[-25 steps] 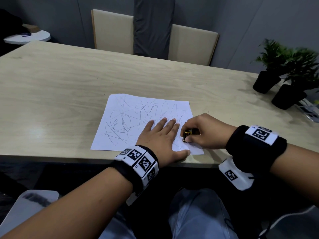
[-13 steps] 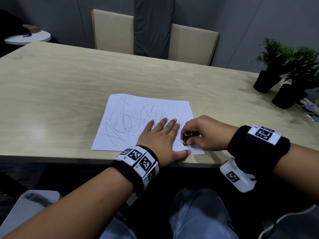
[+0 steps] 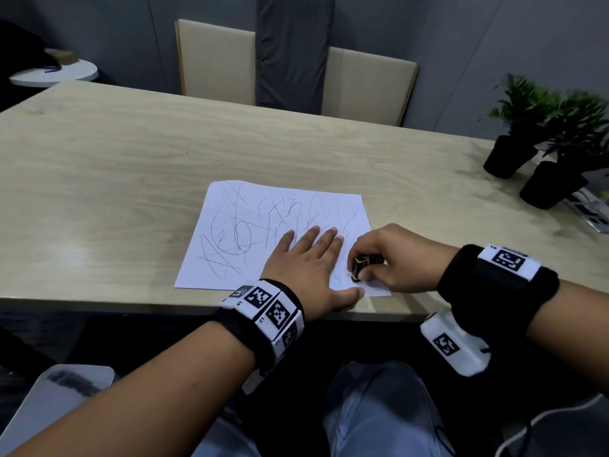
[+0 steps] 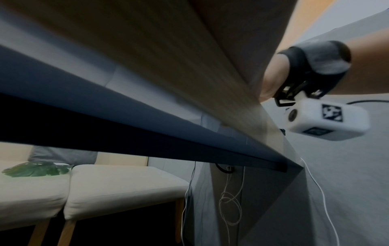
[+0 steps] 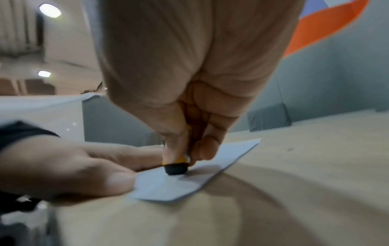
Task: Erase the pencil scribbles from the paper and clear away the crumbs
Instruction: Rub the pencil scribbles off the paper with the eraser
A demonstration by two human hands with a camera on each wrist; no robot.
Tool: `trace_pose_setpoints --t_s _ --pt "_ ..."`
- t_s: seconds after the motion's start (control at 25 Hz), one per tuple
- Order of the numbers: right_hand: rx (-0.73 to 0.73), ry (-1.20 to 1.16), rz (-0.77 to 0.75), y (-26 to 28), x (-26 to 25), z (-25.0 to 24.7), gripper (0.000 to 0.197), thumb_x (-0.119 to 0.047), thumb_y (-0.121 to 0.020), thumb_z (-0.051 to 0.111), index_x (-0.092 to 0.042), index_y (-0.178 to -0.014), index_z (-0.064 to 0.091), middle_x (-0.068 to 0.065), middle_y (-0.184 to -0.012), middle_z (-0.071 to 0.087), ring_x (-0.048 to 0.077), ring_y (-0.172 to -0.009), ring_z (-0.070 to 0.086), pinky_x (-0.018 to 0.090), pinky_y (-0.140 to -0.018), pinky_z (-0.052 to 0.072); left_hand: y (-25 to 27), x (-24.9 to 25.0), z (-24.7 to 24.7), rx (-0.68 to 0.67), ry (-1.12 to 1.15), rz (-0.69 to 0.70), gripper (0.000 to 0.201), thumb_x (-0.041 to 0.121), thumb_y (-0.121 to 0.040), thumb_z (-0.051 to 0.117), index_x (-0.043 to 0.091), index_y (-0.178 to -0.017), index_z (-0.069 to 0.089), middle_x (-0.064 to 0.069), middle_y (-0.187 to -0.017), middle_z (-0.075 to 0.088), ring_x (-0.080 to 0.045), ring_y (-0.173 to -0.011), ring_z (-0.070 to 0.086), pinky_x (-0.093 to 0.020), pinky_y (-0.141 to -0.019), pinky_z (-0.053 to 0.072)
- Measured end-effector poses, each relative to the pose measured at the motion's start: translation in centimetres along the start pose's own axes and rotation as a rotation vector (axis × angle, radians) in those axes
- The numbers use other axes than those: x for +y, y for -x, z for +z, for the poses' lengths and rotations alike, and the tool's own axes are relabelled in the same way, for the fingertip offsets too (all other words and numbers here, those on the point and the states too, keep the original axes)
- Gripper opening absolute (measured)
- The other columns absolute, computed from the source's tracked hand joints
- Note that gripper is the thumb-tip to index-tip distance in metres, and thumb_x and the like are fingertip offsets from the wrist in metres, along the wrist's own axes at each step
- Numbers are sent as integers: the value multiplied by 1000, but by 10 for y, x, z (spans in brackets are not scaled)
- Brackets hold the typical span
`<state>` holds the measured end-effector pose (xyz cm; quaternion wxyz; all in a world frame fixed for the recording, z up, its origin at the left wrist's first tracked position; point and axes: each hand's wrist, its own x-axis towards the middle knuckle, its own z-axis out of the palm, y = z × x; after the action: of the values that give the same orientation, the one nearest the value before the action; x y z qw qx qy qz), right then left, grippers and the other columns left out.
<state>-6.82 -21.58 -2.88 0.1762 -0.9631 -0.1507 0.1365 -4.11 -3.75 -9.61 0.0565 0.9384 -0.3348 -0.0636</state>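
A white sheet of paper [image 3: 250,225] covered in pencil scribbles lies near the front edge of the wooden table [image 3: 115,179]. My left hand [image 3: 306,262] lies flat on the paper's near right part, fingers straight, holding it down. My right hand [image 3: 392,258] pinches a black eraser in a yellow sleeve [image 3: 360,268] and presses its black tip [image 5: 176,169] onto the paper [image 5: 168,188] near its near right corner, just right of my left hand [image 5: 69,166]. No crumbs show clearly. The left wrist view shows only the table's underside and my right wrist.
Two potted plants [image 3: 540,136] in black pots stand at the table's right end beside a clear plastic item [image 3: 593,209]. Two beige chairs [image 3: 362,84] stand behind the far edge. A small white round table [image 3: 56,74] is at the far left.
The eraser has slid a little toward me on the paper's near right part. My left hand has stayed flat in the same place.
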Motion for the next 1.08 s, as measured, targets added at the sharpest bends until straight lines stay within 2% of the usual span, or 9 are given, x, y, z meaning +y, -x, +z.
trace_pose_setpoints --t_s 0.12,0.2,0.36,0.48,0.64,0.76,0.88,1.08 --pt "26 18 8 0 2 0 14 -10 -83 68 -22 -89 71 -7 -83 70 2 -73 59 22 -74 48 0 -1 0 -4 0 -3 95 81 -83 20 27 -156 -5 12 -163 -12 -10 -149 -15 -45 -120 -8" --pt "6 18 -10 0 -2 3 12 -12 -83 67 -21 -91 71 -7 -83 70 4 -72 60 20 -72 48 1 0 0 4 -2 0 96 82 -82 20 25 -156 -4 11 -163 -11 -10 -149 -14 -44 -120 -8" --pt "75 38 36 -1 0 -1 11 -18 -81 67 -23 -90 72 -6 -82 71 5 -72 61 27 -72 52 1 2 -2 -19 -4 -39 103 81 -83 21 16 -156 -8 3 -163 -17 -11 -148 -17 -43 -120 -8" --pt "39 43 -4 -2 -7 3 11 -20 -80 68 -21 -89 73 -6 -79 71 6 -71 61 24 -69 50 2 2 -1 -4 10 -56 103 78 -84 25 11 -156 -5 -4 -163 -15 -13 -149 -17 -42 -121 -8" --pt "88 33 16 -3 -4 2 12 -20 -81 68 -20 -91 74 -5 -80 71 5 -69 59 25 -68 48 1 3 -2 -15 3 -53 106 82 -82 23 11 -156 -6 -3 -163 -14 -14 -149 -17 -41 -121 -8" --pt "43 30 -1 -4 -10 4 11 -20 -81 68 -21 -90 74 -5 -79 72 8 -71 62 24 -69 50 0 1 -1 -2 1 -52 102 77 -84 25 12 -156 -5 -3 -164 -14 -14 -149 -16 -41 -121 -7" --pt "83 30 16 -4 -10 4 12 -20 -81 68 -19 -91 74 -4 -80 72 8 -71 61 27 -71 51 1 1 -1 -12 5 -51 105 80 -83 24 12 -156 -5 -3 -163 -14 -13 -149 -17 -41 -121 -8" --pt "61 4 10 -5 -13 5 11 -19 -81 68 -19 -90 75 -3 -78 72 9 -69 61 26 -68 50 1 1 -1 1 3 -50 102 77 -84 24 12 -156 -5 -3 -163 -14 -13 -149 -16 -41 -121 -8"
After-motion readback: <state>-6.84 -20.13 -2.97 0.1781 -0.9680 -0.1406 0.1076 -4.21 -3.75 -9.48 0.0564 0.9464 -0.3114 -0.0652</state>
